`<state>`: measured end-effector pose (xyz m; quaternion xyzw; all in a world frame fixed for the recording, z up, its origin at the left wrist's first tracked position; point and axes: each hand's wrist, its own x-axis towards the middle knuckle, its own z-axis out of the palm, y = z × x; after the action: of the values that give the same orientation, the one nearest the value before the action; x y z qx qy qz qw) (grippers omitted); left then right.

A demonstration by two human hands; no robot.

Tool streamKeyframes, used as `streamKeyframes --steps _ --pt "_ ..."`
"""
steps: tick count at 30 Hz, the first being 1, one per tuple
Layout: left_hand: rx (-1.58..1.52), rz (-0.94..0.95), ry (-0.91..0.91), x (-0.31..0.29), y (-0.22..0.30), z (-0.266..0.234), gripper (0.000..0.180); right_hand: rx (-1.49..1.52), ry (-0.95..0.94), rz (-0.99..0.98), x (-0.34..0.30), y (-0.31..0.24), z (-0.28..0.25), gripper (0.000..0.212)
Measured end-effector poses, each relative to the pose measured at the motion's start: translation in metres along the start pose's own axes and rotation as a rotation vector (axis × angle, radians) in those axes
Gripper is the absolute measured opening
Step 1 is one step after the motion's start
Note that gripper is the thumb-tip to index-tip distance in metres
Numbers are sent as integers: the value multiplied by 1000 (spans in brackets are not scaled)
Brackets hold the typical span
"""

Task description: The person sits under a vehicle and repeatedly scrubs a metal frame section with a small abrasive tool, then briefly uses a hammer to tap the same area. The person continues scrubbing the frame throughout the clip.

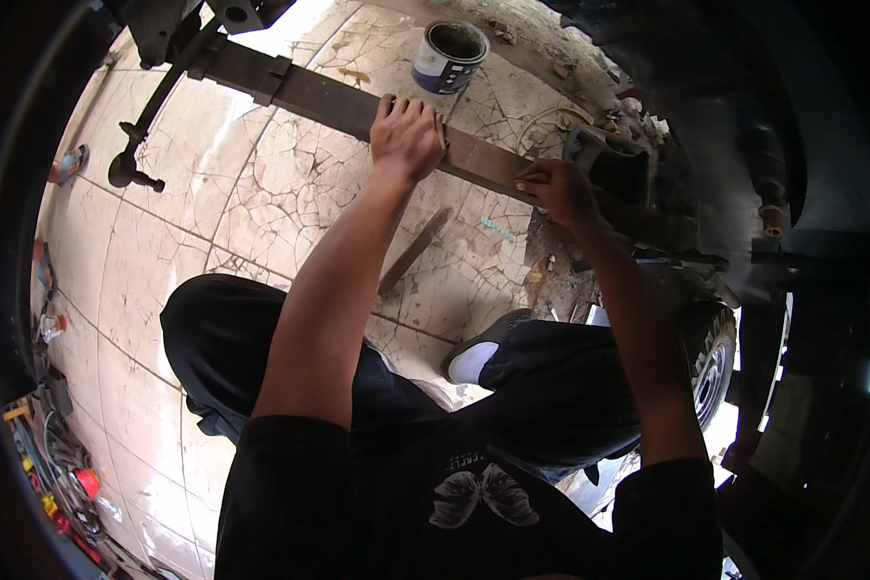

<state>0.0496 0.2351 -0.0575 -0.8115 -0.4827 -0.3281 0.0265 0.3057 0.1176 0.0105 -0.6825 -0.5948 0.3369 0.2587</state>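
Observation:
A long, flat, rust-brown steel leaf spring (333, 104) with a clamp band runs slantwise across the upper middle, above the tiled floor. My left hand (408, 140) is closed over its middle, knuckles up. A thin yellowish edge shows beside those fingers; what it belongs to is mostly hidden. Farther right, my right hand (556, 191) has its fingers bent and closed at the spring's near edge, partly in shadow. Beneath my left wrist a narrow dark flat strip (416, 251) lies on the floor.
An open paint can (451, 56) stands just beyond the spring. A dark rod with a joint (133, 159) hangs at the upper left. Tools (63, 493) lie along the lower left. Vehicle parts and a tyre (708, 362) crowd the right. Cracked tiles (155, 256) cover the floor.

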Motion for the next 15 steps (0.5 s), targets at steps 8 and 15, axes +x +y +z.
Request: streamKeyframes --steps 8,15 --pt "13 -4 -34 3 5 -1 26 -198 29 -187 30 -42 43 20" --pt "-32 -22 -21 -1 1 3 27 -329 43 -112 -6 -2 -5 18"
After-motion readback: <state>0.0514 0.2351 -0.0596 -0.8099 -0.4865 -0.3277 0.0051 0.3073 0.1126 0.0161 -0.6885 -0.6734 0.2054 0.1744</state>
